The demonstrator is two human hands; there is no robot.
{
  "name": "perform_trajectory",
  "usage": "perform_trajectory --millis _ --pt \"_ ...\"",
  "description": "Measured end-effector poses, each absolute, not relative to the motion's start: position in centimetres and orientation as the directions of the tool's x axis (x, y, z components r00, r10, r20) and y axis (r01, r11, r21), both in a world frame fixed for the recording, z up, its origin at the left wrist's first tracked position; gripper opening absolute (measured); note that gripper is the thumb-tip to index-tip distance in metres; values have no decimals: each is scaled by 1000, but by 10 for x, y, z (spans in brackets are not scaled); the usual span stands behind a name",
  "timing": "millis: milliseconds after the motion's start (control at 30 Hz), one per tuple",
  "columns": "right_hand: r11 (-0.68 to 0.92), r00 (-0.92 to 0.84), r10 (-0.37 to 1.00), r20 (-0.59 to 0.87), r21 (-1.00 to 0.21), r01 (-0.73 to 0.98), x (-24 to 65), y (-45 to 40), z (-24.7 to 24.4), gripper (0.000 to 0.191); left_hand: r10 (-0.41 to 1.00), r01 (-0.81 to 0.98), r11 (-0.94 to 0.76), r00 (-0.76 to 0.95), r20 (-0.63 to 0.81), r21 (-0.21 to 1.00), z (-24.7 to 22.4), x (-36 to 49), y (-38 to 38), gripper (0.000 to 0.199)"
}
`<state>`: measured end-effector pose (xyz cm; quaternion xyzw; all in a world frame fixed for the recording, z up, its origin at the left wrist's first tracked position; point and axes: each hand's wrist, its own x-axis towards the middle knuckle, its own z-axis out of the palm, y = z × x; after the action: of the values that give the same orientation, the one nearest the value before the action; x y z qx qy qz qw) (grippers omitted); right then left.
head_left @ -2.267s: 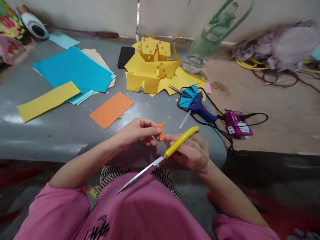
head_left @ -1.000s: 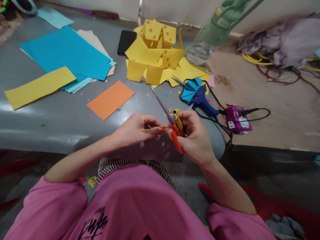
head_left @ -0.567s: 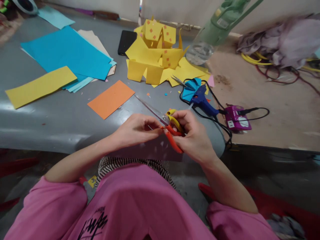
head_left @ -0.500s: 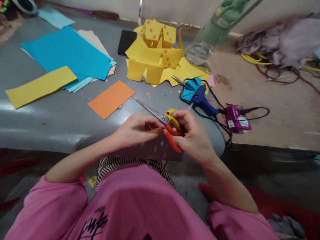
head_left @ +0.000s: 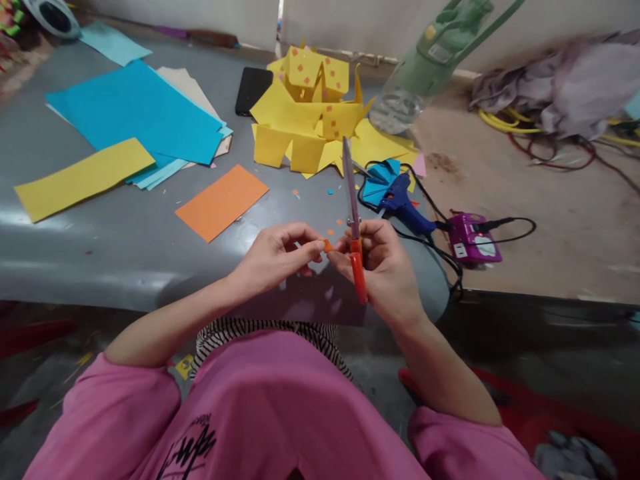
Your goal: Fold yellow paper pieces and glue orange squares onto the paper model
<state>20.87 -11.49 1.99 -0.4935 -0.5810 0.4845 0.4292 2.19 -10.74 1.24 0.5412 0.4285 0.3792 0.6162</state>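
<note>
Between its thumb and fingers, my left hand (head_left: 285, 257) pinches a small piece of orange paper (head_left: 328, 246). My right hand (head_left: 383, 270) is closed on a pair of scissors (head_left: 356, 220) with orange handles, their blades pointing away from me. The fingertips of that hand lie close against the orange piece; I cannot tell whether they grip it too. Several tiny orange and blue scraps lie just beyond the hands. An orange paper rectangle (head_left: 223, 203) rests flat to the left, and a yellow folded-paper model (head_left: 310, 107) with orange spots stands farther back.
Blue sheets (head_left: 135, 110) and a yellow strip (head_left: 85, 179) lie at left. A black phone (head_left: 253, 91) is beside the yellow model. On the right are a blue glue gun (head_left: 407, 207), its cord, a purple power adapter (head_left: 473, 239) and a green-topped bottle (head_left: 425, 70).
The scissors have swung from pointing left to pointing away from me. Both hands now meet at the small orange paper piece, and more orange scraps show on the table.
</note>
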Motion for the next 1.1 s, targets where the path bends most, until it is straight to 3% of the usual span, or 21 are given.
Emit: perform_trajectory --millis 267,467,700,800,867,967,1100 --pt "42 -133 991 21 -987 156 205 -114 16 49 945 67 58 317 -76 996 8 22 -107 24" --pt "-28 -149 988 -51 -989 147 206 -112 20 46 944 31 105 312 -110 994 7 24 -108 26" --pt "-42 -221 970 -104 -962 268 213 -108 23 50 965 196 -83 260 30 977 4 21 -106 17" --pt "-25 -223 970 -100 -949 315 215 -107 21 49 951 255 -90 309 7 963 5 17 -104 15" --pt "-33 -219 970 -105 -951 309 215 -106 23 49 934 233 -14 350 -71 972 6 14 -103 14" --pt "-55 -207 972 -110 -966 253 216 -107 30 53 902 27 246 360 -238 969 5 13 -98 21" --pt "-123 -281 945 -169 -977 173 226 -116 41 53 836 -342 536 344 -429 772 5 12 -91 20"
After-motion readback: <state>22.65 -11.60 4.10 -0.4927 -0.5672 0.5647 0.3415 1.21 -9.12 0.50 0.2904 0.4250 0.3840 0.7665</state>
